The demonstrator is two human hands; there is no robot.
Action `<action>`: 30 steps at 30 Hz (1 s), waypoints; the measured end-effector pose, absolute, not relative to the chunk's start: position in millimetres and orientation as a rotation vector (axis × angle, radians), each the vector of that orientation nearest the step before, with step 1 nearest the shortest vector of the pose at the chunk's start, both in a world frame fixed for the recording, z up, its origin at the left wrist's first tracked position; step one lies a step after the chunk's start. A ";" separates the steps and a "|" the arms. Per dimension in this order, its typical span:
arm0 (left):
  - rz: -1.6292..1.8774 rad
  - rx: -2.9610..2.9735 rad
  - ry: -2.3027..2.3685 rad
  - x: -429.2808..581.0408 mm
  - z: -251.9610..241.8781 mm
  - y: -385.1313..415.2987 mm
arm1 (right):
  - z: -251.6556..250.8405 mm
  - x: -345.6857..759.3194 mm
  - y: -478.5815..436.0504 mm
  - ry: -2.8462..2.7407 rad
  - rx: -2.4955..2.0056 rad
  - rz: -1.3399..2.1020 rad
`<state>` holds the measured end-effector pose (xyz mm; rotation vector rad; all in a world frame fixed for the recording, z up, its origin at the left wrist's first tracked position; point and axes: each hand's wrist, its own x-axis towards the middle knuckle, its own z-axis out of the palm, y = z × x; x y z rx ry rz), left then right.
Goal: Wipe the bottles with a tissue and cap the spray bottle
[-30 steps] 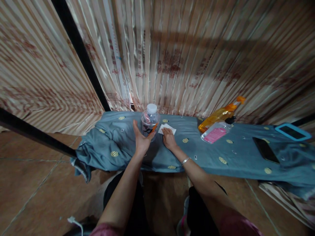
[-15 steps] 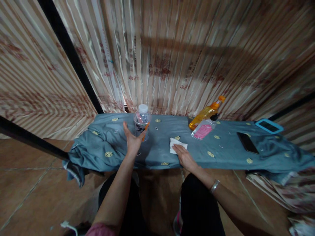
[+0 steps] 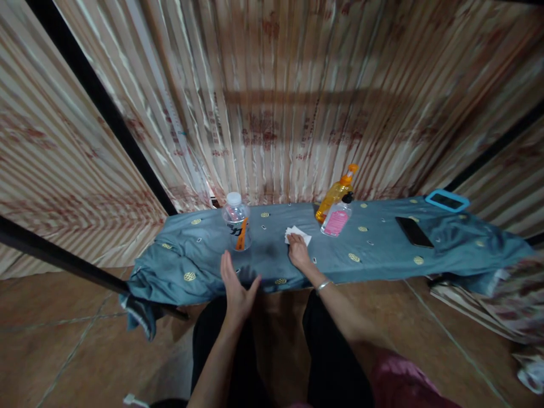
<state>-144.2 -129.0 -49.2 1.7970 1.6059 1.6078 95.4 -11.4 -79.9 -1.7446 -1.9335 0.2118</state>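
Note:
My left hand is open, thumb and fingers spread, over the front edge of the cloth-covered bench. Just beyond its fingertips a clear plastic bottle with a white cap and an orange-and-black label stands upright, apart from the hand. My right hand rests on a white folded tissue, its fingers drawn together over the near part. To the right of the tissue are a clear pump bottle with a pink label and black top, and behind it a yellow pump bottle with an orange head.
A black phone lies on the right of the bench, whose blue-green cloth bears yellow prints. A blue-framed device lies behind it. Striped curtains hang along the back, and dark metal poles slant at the sides.
My left hand has let go of the bottle and drawn back toward me. My right fingers have closed on the tissue, which looks more bunched. The view has shifted.

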 end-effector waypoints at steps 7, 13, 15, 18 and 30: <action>1.534 1.971 1.569 -123.5 -68.3 -147.8 | -59.2 43.0 11.8 -1.763 -1.611 0.501; 1.478 1.945 1.563 -104.3 -69.3 -142.2 | -59.9 93.0 8.5 -1.593 -1.706 0.517; 1.456 1.945 1.562 -98.4 -71.0 -141.2 | -64.9 129.8 -5.2 -1.572 -1.769 0.478; 1.433 1.940 1.530 -90.1 -74.6 -137.4 | -69.1 200.5 -26.7 -1.523 -1.896 0.378; 1.335 1.943 1.484 -63.4 -86.2 -120.6 | -62.2 490.5 -70.9 -0.986 -2.514 -0.181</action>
